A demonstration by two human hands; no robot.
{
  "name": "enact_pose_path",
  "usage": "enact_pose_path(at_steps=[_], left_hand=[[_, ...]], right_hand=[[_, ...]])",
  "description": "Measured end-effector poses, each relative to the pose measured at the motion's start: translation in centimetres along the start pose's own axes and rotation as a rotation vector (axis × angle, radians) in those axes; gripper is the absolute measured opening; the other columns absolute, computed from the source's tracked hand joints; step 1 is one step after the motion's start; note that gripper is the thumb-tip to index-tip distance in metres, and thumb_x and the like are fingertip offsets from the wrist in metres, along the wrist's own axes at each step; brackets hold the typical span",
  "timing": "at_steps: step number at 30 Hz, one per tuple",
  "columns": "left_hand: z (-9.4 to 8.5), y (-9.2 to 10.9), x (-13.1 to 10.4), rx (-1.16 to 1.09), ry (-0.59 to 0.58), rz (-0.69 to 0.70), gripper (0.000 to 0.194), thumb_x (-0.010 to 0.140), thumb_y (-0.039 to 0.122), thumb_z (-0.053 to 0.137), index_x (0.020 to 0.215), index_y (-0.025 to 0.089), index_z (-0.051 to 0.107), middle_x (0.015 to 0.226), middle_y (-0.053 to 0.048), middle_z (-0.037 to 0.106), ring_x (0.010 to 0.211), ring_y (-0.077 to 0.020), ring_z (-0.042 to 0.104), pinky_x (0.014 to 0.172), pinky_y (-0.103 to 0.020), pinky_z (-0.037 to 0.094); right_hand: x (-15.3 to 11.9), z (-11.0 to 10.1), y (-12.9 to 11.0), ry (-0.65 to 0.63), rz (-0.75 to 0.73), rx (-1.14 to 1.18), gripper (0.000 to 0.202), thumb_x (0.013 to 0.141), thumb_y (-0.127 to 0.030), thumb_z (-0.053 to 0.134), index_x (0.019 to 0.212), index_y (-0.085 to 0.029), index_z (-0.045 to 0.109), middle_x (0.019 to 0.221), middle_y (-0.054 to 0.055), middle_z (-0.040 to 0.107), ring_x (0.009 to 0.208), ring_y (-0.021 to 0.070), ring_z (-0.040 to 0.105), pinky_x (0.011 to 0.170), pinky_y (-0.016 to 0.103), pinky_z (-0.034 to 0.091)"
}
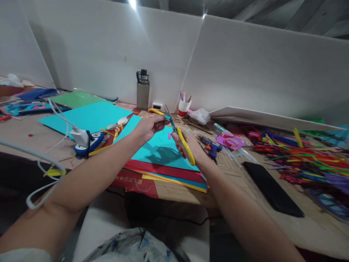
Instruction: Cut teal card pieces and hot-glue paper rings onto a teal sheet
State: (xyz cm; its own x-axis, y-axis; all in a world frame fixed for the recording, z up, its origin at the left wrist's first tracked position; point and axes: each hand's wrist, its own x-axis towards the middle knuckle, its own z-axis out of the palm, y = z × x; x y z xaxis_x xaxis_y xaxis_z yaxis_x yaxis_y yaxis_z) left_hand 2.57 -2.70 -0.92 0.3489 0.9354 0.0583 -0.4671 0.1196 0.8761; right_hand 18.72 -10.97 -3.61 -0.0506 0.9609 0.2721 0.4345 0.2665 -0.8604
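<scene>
My right hand (185,143) grips yellow-handled scissors (188,149), their blades pointing up and away to the left. Between the fingertips of my left hand (151,127) is a small blue piece (167,118), right beside the blades. Whether the blades touch it I cannot tell. Both hands are above a turquoise sheet (155,154), which lies on top of a stack of red, orange, blue and yellow sheets (174,176). A tiny pink scrap (169,135) shows between the hands, over the turquoise sheet.
A black phone (272,189) and a heap of colourful strips (308,153) lie to the right. A blue glue gun (214,150) rests near my right wrist. Behind stand a bottle (143,92) and a pen cup (184,106). At left, a white plug (80,136) and cable lie beside my forearm.
</scene>
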Motion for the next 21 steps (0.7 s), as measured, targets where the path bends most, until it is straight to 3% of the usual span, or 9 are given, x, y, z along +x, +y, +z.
enact_pose_path(at_steps=[21], left_hand=[[-0.10,0.08,0.08,0.035,0.045,-0.030,0.004,0.075,0.008,0.064,0.077,0.011,0.066,0.074,-0.005,0.070,0.069,-0.0125,0.068,0.060,-0.020,0.047]], right_hand=[[-0.20,-0.11,0.03,-0.015,0.036,-0.005,0.040,0.080,-0.063,0.053,0.082,-0.023,0.051,0.055,-0.006,0.040,0.045,0.0080,0.036,0.041,0.019,0.028]])
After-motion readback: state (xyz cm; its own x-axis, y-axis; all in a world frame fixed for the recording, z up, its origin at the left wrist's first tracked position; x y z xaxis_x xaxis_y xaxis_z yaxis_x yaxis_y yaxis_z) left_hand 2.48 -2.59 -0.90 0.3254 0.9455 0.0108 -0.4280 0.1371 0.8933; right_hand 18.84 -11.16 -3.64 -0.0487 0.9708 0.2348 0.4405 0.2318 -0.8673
